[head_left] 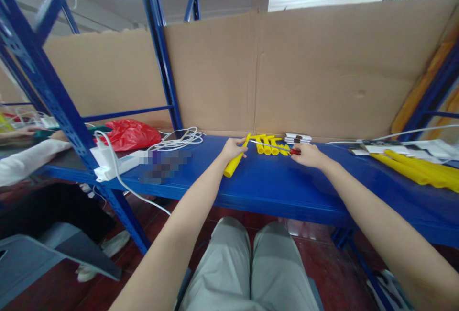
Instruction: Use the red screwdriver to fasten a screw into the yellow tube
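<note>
My left hand (234,149) is closed round a yellow tube (231,166), which is tilted, its wide end down and towards me. A screwdriver (268,145) with a red handle is gripped in my right hand (307,155). Its long thin metal shaft points left, and the tip is close to the upper part of the tube. I cannot tell whether they touch. Behind the shaft, several short yellow tubes (267,147) lie side by side on the blue table (265,182), with smaller yellow pieces (285,150) near my right fingers.
White-and-black packets (298,137) lie by the cardboard wall (322,72). Long yellow tubes (416,170) rest at right. At left are a white power strip (122,163), coiled white cable (184,138), a red plastic bag (131,134) and a blue post (68,91). A co-worker's sleeve (34,158) shows beyond.
</note>
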`<action>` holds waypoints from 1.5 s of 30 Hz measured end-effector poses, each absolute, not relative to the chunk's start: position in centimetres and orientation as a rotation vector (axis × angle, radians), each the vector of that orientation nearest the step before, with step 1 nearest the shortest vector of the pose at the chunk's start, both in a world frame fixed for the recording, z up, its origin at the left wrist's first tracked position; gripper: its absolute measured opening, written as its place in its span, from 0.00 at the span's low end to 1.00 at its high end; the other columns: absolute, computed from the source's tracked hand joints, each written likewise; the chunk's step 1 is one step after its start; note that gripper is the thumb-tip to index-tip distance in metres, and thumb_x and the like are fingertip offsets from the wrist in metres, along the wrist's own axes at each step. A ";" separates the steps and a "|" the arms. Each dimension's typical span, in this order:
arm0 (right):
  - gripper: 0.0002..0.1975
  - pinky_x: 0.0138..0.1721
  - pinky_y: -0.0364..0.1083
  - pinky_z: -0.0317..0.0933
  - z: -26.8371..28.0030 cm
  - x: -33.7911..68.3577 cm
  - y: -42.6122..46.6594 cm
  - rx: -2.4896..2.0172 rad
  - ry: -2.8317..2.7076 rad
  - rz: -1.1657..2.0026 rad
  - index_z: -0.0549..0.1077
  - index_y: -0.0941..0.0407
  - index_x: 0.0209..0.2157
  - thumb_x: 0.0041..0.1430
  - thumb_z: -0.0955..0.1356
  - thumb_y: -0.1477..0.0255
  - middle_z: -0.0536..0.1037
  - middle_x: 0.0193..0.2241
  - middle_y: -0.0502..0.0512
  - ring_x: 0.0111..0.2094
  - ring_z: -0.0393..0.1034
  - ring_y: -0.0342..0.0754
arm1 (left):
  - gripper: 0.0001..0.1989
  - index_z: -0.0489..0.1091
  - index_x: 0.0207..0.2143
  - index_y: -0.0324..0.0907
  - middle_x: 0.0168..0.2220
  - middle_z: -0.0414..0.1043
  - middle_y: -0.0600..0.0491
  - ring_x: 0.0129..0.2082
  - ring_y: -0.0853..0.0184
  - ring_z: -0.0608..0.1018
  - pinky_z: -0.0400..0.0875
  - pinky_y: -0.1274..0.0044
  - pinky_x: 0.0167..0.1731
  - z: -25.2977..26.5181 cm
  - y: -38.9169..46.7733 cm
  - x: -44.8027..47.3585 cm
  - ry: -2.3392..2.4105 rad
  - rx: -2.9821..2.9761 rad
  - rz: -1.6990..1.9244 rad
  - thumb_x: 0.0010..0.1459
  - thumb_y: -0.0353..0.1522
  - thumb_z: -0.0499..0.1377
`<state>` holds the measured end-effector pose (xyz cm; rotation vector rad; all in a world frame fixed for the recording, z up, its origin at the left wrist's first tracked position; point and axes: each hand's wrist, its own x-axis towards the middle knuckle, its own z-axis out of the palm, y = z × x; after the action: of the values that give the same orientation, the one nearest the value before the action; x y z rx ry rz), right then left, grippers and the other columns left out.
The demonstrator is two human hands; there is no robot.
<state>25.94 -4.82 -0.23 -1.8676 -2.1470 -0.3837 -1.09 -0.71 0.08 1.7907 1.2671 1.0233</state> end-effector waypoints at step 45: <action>0.05 0.30 0.44 0.63 -0.4 27.4 -5.0 -1.668 -2.275 0.171 0.72 0.54 0.23 0.45 0.71 0.68 0.78 0.25 0.52 0.28 0.72 0.49 | 0.25 0.71 0.55 0.40 0.40 0.79 0.49 0.20 0.74 0.76 0.67 0.84 0.17 0.2 -0.7 -1.0 1.182 1.832 1.063 0.53 0.22 0.61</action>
<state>27.41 -4.99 -0.44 -1.6679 -2.2755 0.1708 -0.99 -0.66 0.17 1.8317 1.1822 1.0627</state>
